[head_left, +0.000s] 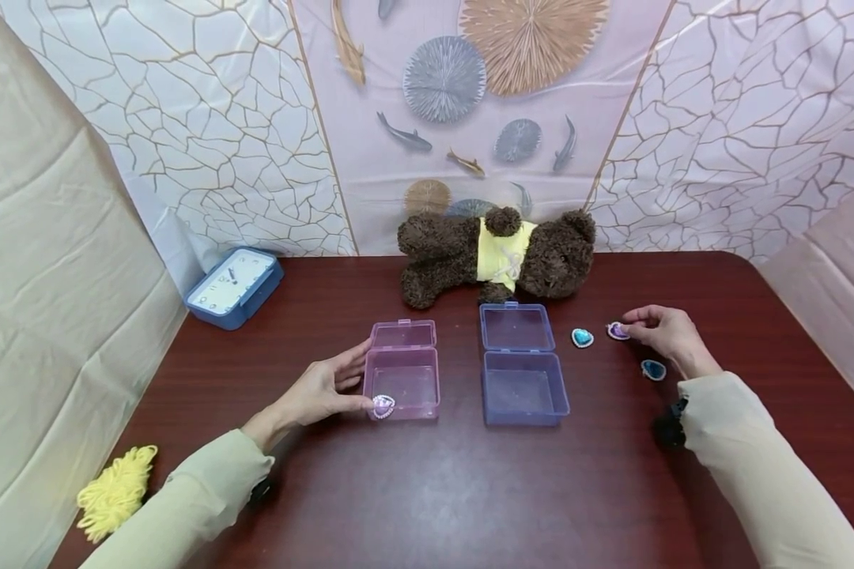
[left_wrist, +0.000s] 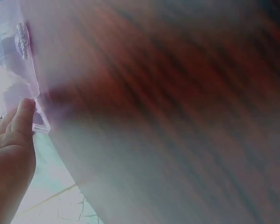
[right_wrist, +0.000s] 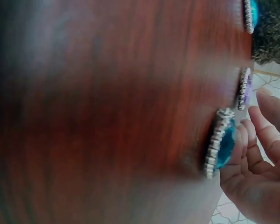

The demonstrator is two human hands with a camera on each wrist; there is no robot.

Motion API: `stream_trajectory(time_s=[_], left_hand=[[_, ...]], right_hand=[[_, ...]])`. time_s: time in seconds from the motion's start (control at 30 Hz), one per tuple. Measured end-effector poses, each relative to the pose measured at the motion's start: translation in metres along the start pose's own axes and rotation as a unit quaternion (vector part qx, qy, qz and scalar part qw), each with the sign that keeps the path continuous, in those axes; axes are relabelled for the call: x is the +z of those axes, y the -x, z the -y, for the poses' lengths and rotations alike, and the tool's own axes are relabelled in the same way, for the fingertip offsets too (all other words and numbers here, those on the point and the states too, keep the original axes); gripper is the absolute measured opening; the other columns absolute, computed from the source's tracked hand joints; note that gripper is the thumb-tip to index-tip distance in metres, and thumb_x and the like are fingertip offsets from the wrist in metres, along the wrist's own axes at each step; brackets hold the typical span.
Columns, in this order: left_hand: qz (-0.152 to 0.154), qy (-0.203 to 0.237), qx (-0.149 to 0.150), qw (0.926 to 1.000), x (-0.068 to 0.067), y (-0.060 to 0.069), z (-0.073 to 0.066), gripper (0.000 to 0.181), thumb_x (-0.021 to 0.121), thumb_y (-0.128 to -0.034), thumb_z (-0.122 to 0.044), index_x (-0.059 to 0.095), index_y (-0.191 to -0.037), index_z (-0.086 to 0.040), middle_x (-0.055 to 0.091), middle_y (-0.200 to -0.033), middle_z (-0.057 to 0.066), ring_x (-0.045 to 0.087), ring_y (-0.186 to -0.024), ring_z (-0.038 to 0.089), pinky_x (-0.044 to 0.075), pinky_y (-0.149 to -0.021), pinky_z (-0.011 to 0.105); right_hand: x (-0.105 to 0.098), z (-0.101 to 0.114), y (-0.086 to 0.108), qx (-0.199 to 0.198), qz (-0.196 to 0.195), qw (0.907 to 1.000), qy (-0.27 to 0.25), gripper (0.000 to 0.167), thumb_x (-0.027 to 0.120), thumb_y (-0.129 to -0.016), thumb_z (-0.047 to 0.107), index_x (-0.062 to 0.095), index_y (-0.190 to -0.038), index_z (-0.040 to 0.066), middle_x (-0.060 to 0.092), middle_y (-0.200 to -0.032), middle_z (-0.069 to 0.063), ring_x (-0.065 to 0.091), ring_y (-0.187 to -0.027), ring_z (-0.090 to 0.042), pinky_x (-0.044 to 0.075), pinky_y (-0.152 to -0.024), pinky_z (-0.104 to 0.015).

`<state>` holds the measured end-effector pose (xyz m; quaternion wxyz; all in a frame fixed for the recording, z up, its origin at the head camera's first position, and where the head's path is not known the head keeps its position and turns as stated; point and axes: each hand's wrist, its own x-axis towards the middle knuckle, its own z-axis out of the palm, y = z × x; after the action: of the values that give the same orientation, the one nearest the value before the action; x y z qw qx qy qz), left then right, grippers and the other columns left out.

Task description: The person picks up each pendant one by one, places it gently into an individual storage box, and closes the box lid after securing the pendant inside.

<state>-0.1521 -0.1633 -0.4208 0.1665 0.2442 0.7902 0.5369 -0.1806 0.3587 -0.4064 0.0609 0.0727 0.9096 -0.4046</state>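
Note:
My left hand (head_left: 320,391) touches the left side of an open pink plastic box (head_left: 427,379), thumb by its front corner and fingers toward the hinge. A purple teardrop gem with a rhinestone rim (head_left: 383,407) shows at that corner, inside the box. At the right, my right hand (head_left: 669,336) pinches another purple gem (head_left: 618,331) at table level between thumb and forefinger. A light teal heart gem (head_left: 582,338) lies to its left. Closer to me, a dark teal teardrop gem (right_wrist: 221,144) lies beside the hand.
An open blue plastic box (head_left: 525,387) stands between the pink box and the gems. Behind lies a brown teddy bear (head_left: 558,257) in a yellow top. A blue clock (head_left: 235,286) stands at the back left, and yellow yarn (head_left: 117,491) lies at the left edge.

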Motion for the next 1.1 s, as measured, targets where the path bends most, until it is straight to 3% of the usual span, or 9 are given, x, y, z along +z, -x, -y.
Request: stream_trajectory(time_s=[0.33,0.73,0.97,1.1], left_hand=[[-0.004,0.002,0.001,1.0,0.0007,0.0006,0.0004,0.091,0.081,-0.073,-0.013,0.029,-0.146,-0.001,0.038,-0.147,0.018,0.046,-0.127,0.034,0.046,-0.1,0.036],[-0.001,0.006,0.008,1.0,0.0004,-0.0001,0.0007,0.09,0.08,-0.0742,-0.012,0.028,-0.146,0.0,0.037,-0.147,0.019,0.045,-0.128,0.035,0.045,-0.1,0.036],[-0.001,0.004,0.001,1.0,-0.0003,-0.0001,0.003,0.092,0.081,-0.0733,-0.014,0.028,-0.148,-0.004,0.039,-0.146,0.016,0.045,-0.128,0.032,0.045,-0.101,0.035],[0.0,0.001,0.0,1.0,-0.0004,-0.0005,0.0026,0.092,0.081,-0.0735,-0.015,0.028,-0.148,-0.004,0.038,-0.147,0.016,0.045,-0.129,0.031,0.045,-0.101,0.035]], right_hand=[[0.002,-0.0007,-0.0041,-0.002,0.001,0.9998,0.02,0.037,0.065,-0.09,0.022,0.058,-0.112,-0.008,0.057,-0.077,0.007,0.047,-0.068,-0.003,0.044,-0.058,-0.017],[0.0018,-0.004,-0.0068,-0.012,0.011,0.9997,0.019,0.035,0.063,-0.091,0.021,0.054,-0.108,-0.008,0.059,-0.08,0.002,0.049,-0.067,-0.002,0.045,-0.058,-0.018],[0.0018,-0.0055,-0.0077,-0.02,0.004,0.9996,-0.017,0.032,0.064,-0.09,0.013,0.051,-0.107,-0.011,0.059,-0.072,0.009,0.053,-0.063,0.0,0.049,-0.057,-0.017],[0.0004,-0.0036,-0.0041,-0.027,-0.004,0.9975,-0.065,0.031,0.062,-0.09,0.008,0.048,-0.108,-0.013,0.058,-0.071,0.012,0.056,-0.064,0.002,0.054,-0.059,-0.016]])
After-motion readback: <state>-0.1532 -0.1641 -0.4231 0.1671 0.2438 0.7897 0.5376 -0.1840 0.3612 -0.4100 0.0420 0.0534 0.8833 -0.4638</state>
